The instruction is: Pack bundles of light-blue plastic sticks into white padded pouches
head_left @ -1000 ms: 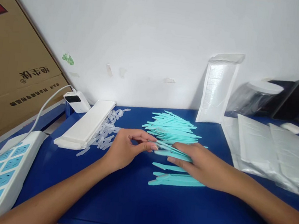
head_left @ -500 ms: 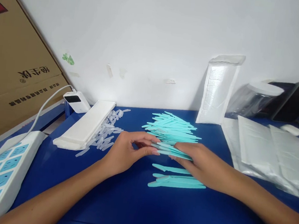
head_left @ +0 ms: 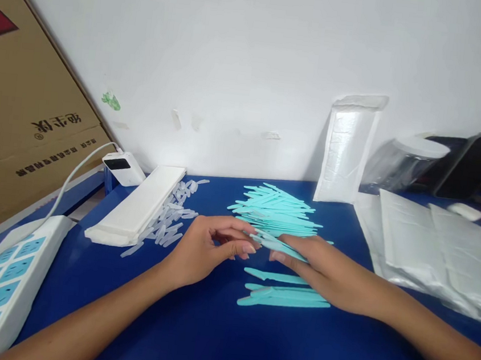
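Note:
Several turquoise eyebrow razors [head_left: 284, 246] lie bunched in my right hand [head_left: 321, 268], its thumb and fingers closed round their handles. My left hand [head_left: 211, 248] has its curled fingertips at the left ends of the same bunch; the thumb sits a little lower, and the exact contact is partly hidden. Just beyond the hands is a heap of turquoise razors [head_left: 278, 207], the nearer ones lined up side by side. Below my right hand a few more razors [head_left: 283, 297] rest on the blue table [head_left: 207, 337]. Small translucent caps [head_left: 167, 221] are scattered left of my left hand.
A stack of white flat strips [head_left: 137, 206] borders the caps. At the left are a power strip [head_left: 2, 275], a white device [head_left: 123, 168] with a cable and a cardboard box [head_left: 23, 123]. A silvery padded pouch [head_left: 347, 148] leans on the wall; other pouches [head_left: 427, 240] lie right.
My left thumb has dropped slightly away from the razors' ends. The bunch in my right hand has tilted and its razors have fanned a little. The view has shifted slightly.

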`<state>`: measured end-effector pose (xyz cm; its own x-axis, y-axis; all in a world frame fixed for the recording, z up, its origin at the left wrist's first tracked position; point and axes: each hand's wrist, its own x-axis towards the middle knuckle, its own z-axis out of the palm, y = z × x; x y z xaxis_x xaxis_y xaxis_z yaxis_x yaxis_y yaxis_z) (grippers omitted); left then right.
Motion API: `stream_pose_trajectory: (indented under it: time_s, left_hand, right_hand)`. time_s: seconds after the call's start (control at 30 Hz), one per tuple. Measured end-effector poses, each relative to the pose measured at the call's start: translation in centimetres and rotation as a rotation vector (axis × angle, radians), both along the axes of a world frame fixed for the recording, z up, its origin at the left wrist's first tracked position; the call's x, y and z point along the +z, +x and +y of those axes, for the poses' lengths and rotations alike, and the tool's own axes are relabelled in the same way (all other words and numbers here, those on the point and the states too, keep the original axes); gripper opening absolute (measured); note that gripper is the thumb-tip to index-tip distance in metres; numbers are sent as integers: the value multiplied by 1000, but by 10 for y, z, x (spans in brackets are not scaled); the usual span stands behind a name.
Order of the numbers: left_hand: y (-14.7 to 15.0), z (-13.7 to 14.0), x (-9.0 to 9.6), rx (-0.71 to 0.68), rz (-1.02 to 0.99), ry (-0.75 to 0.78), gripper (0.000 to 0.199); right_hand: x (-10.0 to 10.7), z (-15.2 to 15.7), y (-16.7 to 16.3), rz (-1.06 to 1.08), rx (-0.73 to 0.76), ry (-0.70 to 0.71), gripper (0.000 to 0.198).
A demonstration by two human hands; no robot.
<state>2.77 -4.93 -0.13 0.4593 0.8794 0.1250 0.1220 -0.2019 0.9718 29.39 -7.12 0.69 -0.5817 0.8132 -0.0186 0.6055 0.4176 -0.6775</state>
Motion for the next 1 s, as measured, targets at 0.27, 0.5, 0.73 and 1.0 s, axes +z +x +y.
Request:
stream_pose_trajectory:
  time_s: [0.27,0.5,0.73,1.0]
  left_hand:
    - [-4,1,1,31,154,190,28]
    - [-40,28,12,210,920,799,25]
    - [-94,53,39,-2,1044,327,30]
    - [-102,65,31,75,1029,308,32]
  right_hand:
    - [4,2,-1,210,-44,-193,42]
    - [-3,12,10,-28,-192,-8,33]
    - [-2,21,21,-233,-121,64,29]
    - [-1,24,30,-265,-106,48,33]
